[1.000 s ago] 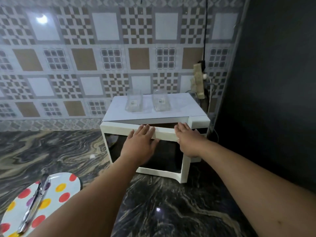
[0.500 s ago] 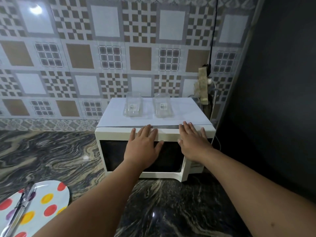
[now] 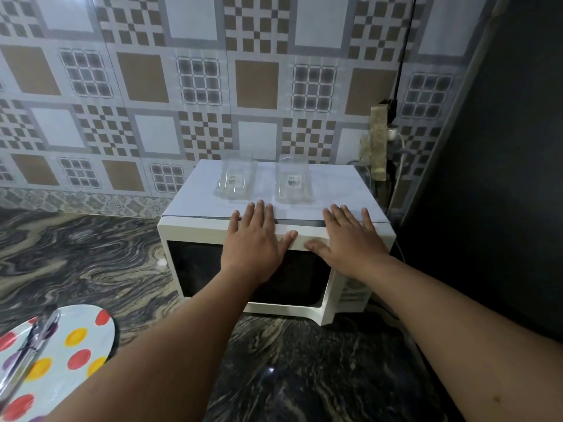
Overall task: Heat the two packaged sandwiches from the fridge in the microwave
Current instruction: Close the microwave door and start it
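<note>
A dark marbled desk [image 3: 91, 254] with pale swirling veins runs from the tiled wall to the near edge. On it, far right against the wall, stands a white microwave [image 3: 350, 300] with a dark door window. At the near left lies a white plate [image 3: 82, 339] with red, yellow and purple dots, partly cut off by the frame.

1. Left hand [image 3: 254, 243]: bare, with no glove, ring or watch in view.
2. Right hand [image 3: 350, 240]: bare, likewise unadorned.
3. Both forearms: uncovered from wrist to the lower frame edge; no sleeve or cuff enters the view.
4. Fingernails: short and apparently unpainted, though fine detail is soft at this range.
5. Right forearm: one small dark mark near the lower right edge.
</note>
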